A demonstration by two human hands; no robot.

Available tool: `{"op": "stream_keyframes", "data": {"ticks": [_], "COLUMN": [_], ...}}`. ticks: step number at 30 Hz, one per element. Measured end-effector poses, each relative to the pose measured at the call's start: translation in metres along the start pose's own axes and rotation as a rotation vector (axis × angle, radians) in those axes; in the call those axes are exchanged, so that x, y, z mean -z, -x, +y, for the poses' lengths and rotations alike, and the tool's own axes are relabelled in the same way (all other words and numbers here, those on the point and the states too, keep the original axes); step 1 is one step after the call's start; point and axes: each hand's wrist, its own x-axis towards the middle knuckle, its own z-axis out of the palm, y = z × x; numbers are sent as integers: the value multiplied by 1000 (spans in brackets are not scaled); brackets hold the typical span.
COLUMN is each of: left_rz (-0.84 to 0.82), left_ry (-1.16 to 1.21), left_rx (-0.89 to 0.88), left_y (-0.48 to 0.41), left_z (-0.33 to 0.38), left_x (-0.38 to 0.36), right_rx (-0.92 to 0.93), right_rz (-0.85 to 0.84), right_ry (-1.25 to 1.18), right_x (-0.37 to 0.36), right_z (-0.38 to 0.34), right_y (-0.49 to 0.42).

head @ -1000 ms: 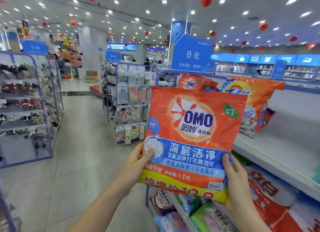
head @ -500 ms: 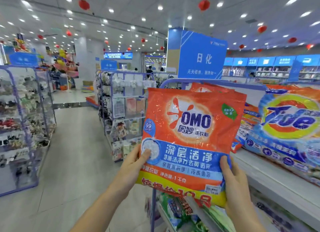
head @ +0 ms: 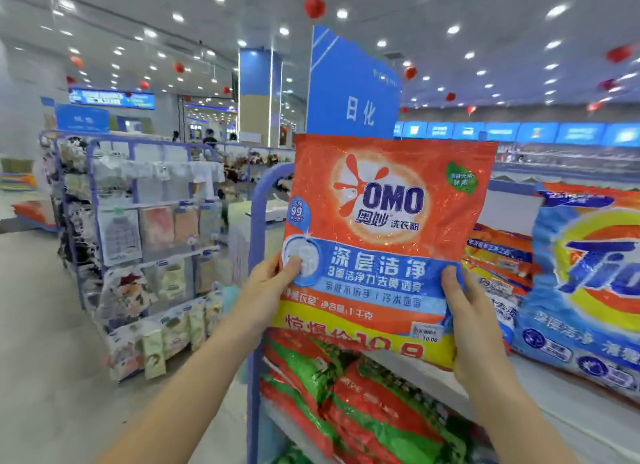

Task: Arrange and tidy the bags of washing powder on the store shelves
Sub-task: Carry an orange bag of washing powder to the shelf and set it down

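OMO bag [head: 381, 242] upright, gripped at lower corners by left hand [head: 270, 290] and right hand [head: 474, 325], above shelf [head: 554, 404]

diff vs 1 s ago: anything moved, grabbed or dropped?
The OMO bag has been carried closer to the shelf, and its lower edge is now over the shelf's front. The Tide bag looms much nearer on the right as the view closed in. Nothing was taken or let go. Unchanged: left hand and right hand grip the bag's lower corners, bag upright, front to camera.
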Motion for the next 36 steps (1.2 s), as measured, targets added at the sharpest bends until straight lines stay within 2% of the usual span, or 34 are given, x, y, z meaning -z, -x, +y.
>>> {"op": "stream_keyframes", "data": {"ticks": [5,10,14,16,20,22,25,28,32,36], "left_rz": [-205,-312,-320,-323,-235,-164,-166,-190,-207,-180], "left_ry": [66,128,182,199,192,203,99,-8,-43,-35], "left_rx": [48,127,133,156,249,271,182,124,134,156], "left_y": [-96,-165,-192,-198,-201,-202,-200,-195,-199,-200], "left_z": [-16,-31,-42,-50,-77,-90,-97,-92,-95,-101], "left_x": [15,7,-1,-1,7,11,13,10,8,8], "right_rx": [113,191,206,146,-36,-71,-66,-182,-55,44], "right_rz": [173,413,474,475,396,339,381,533,647,731], "right_ry": [80,245,355,441,573,609,481,334,453,411], "right_x": [-37,-65,-76,-79,-77,-77,-83,-85,-90,-89], "right_z": [13,26,32,37,60,67,71,74,77,84], "right_y": [-45,-80,-86,-88,-89,-89,-94,-108,-122,-127]}}
